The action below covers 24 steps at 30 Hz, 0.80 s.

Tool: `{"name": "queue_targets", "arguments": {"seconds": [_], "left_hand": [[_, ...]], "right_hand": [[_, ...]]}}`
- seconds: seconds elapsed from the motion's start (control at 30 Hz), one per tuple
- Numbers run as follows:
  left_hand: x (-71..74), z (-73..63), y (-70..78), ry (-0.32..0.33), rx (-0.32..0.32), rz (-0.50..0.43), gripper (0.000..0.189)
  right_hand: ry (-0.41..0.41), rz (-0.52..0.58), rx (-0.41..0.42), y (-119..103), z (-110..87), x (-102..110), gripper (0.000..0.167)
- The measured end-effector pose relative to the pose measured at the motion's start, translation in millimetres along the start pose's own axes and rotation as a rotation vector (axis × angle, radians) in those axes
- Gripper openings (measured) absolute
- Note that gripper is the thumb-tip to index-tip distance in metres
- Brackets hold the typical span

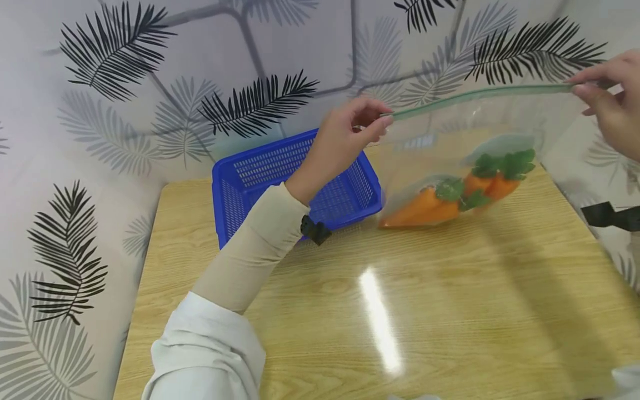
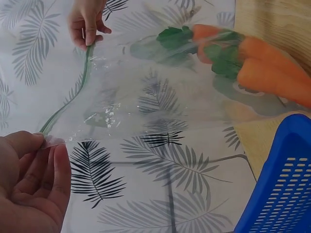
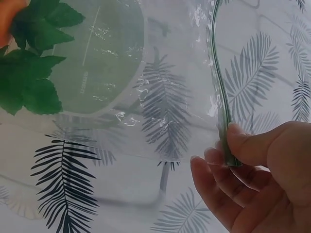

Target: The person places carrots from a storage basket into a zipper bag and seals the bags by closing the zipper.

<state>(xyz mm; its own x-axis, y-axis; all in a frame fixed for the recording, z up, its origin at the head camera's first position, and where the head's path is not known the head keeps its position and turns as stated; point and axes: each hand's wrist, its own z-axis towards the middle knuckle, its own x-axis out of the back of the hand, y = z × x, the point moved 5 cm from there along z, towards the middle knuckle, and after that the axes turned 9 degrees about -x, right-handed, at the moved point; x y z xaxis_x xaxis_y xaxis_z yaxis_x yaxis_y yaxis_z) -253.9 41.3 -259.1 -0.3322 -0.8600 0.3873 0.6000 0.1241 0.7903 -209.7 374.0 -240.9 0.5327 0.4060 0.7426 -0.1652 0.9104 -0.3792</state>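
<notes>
A clear zip bag (image 1: pixel 415 150) with a green zip strip hangs stretched between both hands. Several orange carrots (image 1: pixel 425 205) with green leafy tops lie at its bottom, low over the table. My left hand (image 1: pixel 350 125) pinches the left end of the strip between thumb and fingers. At the opposite end, the right hand (image 1: pixel 612 100) pinches the other corner, as the right wrist view also shows with the right thumb (image 3: pixel 248 145) pressed on the strip. The strip looks closed along its length, though I cannot tell for certain.
A blue perforated plastic basket (image 1: pixel 372 208) stands at the back of the wooden table (image 1: pixel 320 311), under the left forearm and beside the bag. Behind the table hangs a leaf-patterned cloth (image 1: pixel 300 50). A bright light reflection lies on the tabletop.
</notes>
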Motion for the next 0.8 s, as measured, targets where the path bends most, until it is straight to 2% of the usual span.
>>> {"name": "queue_targets", "arguments": {"seconds": [0.17,0.3,0.37,0.6,0.8], "left_hand": [[0.4,19.2,-1.2,0.046,0.064,-0.063,0.019],[4.3,28.7,0.7,0.083,0.091,-0.056,0.019],[6.3,35.2,-5.4,0.095,0.102,-0.031,0.019],[11.3,63.8,-45.7,0.136,0.122,0.063,0.019],[18.2,77.4,-55.1,0.174,0.123,0.122,0.018]], "right_hand": [[0.004,0.031,0.005,7,20.1,-5,0.030],[-0.039,0.029,-0.005,10,37.6,-12,0.028],[-0.079,-0.001,-0.015,11,45.4,-18,0.028],[-0.156,-0.045,0.025,11,69.7,-36,0.024],[-0.211,-0.046,0.011,8,87.4,-52,0.028]]}}
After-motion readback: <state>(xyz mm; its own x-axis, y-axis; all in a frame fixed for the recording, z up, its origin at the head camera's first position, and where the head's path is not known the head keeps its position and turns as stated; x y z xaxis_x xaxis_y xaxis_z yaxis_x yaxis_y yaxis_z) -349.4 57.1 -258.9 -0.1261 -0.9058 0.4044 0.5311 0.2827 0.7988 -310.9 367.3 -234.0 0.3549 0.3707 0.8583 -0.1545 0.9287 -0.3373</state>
